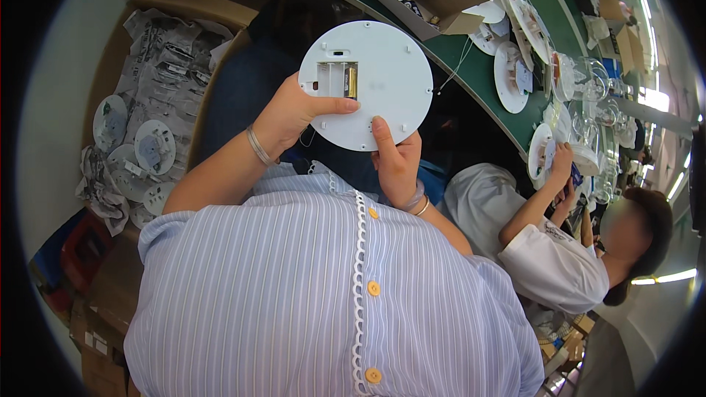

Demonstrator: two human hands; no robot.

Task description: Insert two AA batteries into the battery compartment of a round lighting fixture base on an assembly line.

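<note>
A round white plastic disc (393,66) is held up in front of me, its flat side with a battery compartment (331,73) facing me. One battery (351,79), dark and gold, sits at the right side of that compartment; the slots beside it show no battery. My left hand (312,109) grips the disc's lower left edge, its thumb lying across the face at the battery's lower end. At the bottom edge, my right hand (397,162) pinches the disc, thumb on the face and fingers behind it, mostly hidden.
On the left stands a cardboard box (220,77) with similar discs (154,145) and crumpled wrapping. A carton (448,22) of batteries sits on the green table (460,59), beside more white discs (512,77). A co-worker (566,257) handles another disc at the right.
</note>
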